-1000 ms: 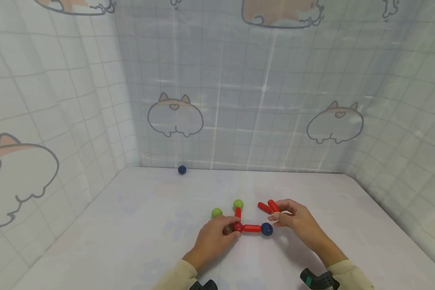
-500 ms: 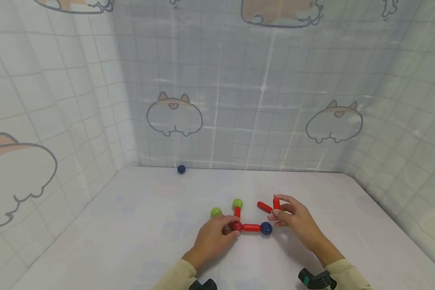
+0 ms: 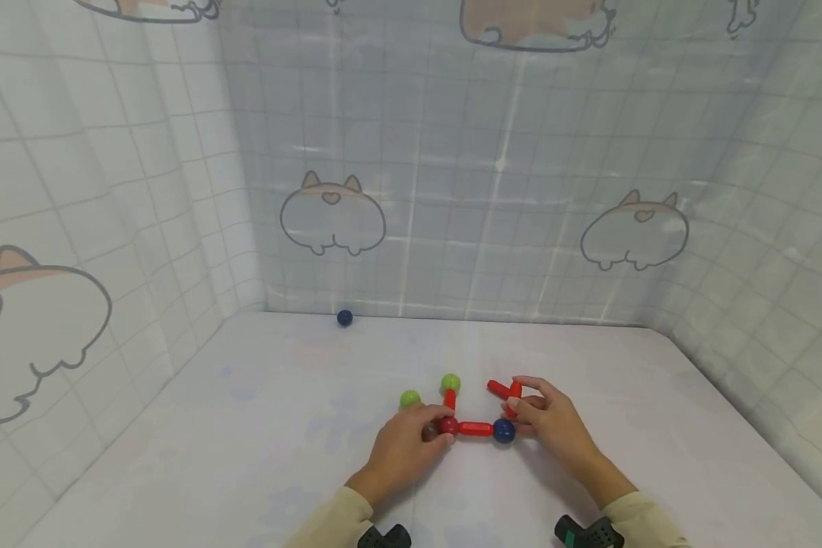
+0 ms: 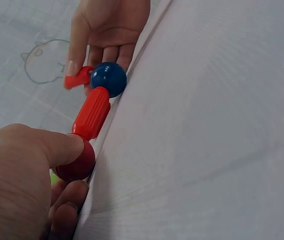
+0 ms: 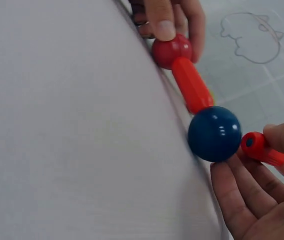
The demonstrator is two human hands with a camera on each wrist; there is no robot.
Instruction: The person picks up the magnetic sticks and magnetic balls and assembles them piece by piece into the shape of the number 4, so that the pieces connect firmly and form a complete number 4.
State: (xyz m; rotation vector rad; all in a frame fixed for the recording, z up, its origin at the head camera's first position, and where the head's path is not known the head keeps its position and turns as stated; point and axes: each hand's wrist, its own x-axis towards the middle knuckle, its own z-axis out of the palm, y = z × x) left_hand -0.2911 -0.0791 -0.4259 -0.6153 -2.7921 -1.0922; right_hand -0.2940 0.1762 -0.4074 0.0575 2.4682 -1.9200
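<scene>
My left hand grips a dark red ball between thumb and fingers, with a brown ball partly hidden under it. From the red ball one red rod runs right to a blue ball, and another red rod runs away to a green ball. My right hand pinches a loose red rod between thumb and index finger. In the right wrist view, that rod's end is right at the side of the blue ball, and the other fingers lie by the ball.
Just beyond the right hand lies another red rod. A second green ball shows behind the left hand. One more blue ball sits at the table's back edge, by the patterned curtain that surrounds the table.
The right hand has turned its red rod from a slant to nearly upright, then brought it left and down to the blue ball. The left hand has kept its grip in place.
</scene>
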